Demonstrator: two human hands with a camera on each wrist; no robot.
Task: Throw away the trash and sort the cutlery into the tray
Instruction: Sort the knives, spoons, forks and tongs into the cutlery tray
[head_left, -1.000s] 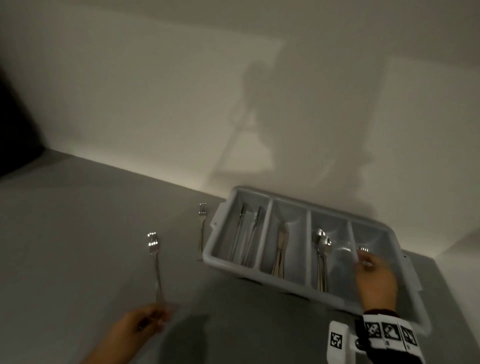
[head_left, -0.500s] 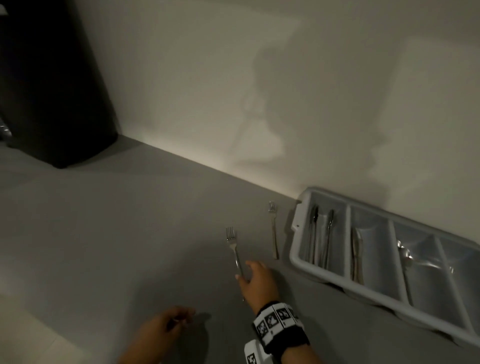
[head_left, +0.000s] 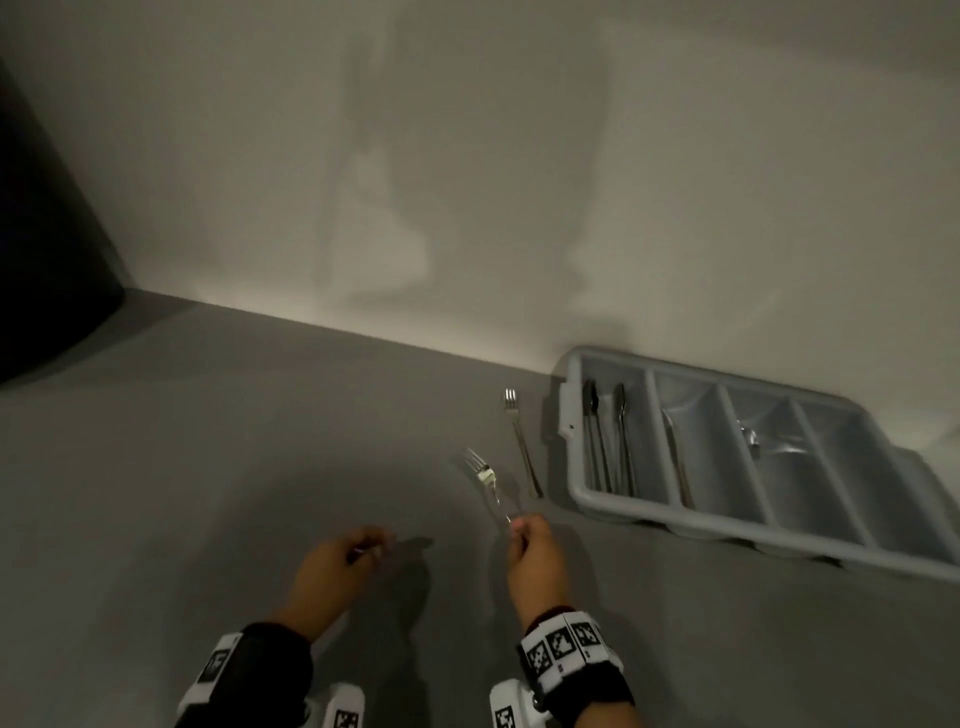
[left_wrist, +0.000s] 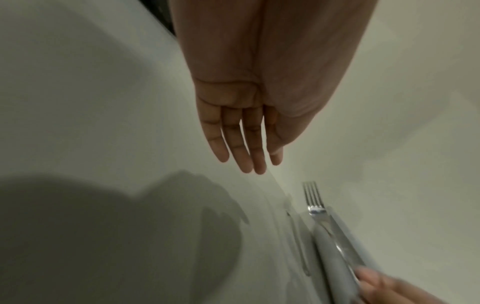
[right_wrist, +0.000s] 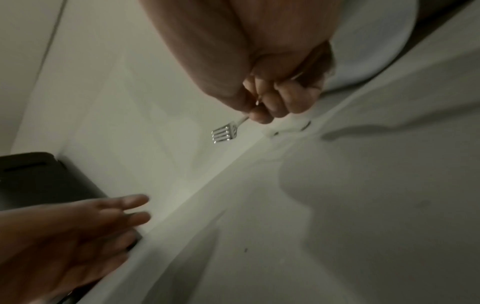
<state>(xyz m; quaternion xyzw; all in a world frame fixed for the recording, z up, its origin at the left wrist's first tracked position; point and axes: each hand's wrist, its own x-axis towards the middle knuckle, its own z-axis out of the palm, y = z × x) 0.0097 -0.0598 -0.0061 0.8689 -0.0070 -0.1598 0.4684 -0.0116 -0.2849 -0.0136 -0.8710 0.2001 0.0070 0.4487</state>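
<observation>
My right hand (head_left: 522, 530) grips the handle of a metal fork (head_left: 483, 478) and holds it above the grey table, tines pointing away. In the right wrist view the fingers (right_wrist: 275, 102) curl round the handle and the fork's head (right_wrist: 224, 132) sticks out. My left hand (head_left: 371, 545) hovers to the left of it, and its straight fingers (left_wrist: 249, 162) hold nothing. A second fork (head_left: 519, 441) lies on the table just left of the grey cutlery tray (head_left: 573, 467). The tray holds cutlery in three of its compartments.
A black bin (head_left: 47, 270) stands at the far left against the wall. The tray lies along the wall at the right. The grey table (head_left: 208, 467) runs wide to the left and front of my hands.
My right hand left the tray, came over to the fork that my left hand had held, took its handle and lifted it. My left hand let go and drew back.
</observation>
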